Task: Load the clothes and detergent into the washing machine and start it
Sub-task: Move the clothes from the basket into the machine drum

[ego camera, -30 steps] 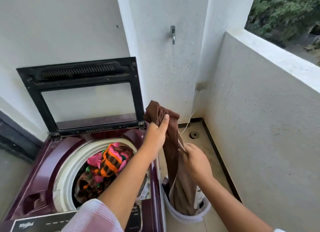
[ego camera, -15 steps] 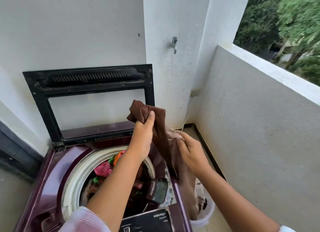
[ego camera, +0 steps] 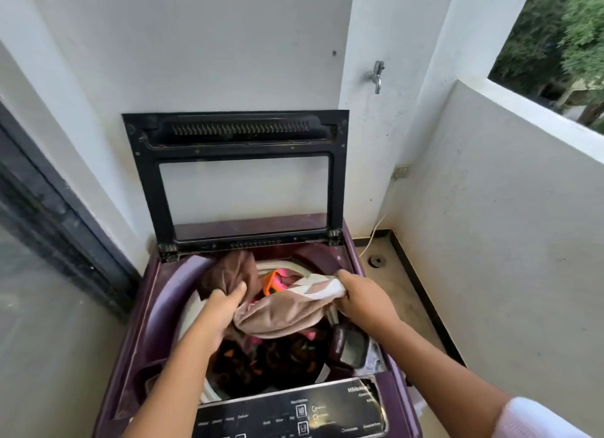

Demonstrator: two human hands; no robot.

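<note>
As the left hand (ego camera: pixel 222 310) and right hand (ego camera: pixel 362 302) stretch it out, the brown garment (ego camera: pixel 284 316) spans the drum (ego camera: pixel 281 265) of the washing machine (ego camera: pixel 157 307).
The left hand grips its dark end and the right hand pinches the pale end, probably so it drops flat onto the clothes (ego camera: pixel 277 356) inside; the lid (ego camera: pixel 235 133) stands open at the far side. Half a second earlier the garment hung bunched, higher and further right.

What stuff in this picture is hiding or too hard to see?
Head view, the only one:
- Control panel: its labels are too small and blurred to read, and its front is cut off by the bottom edge.
- Deeper inside the washing machine: covered by the clothes and the brown garment, which the left hand and right hand grip.
- Detergent: none in view.
- Floor right of the machine: partly hidden by the right arm.
</note>
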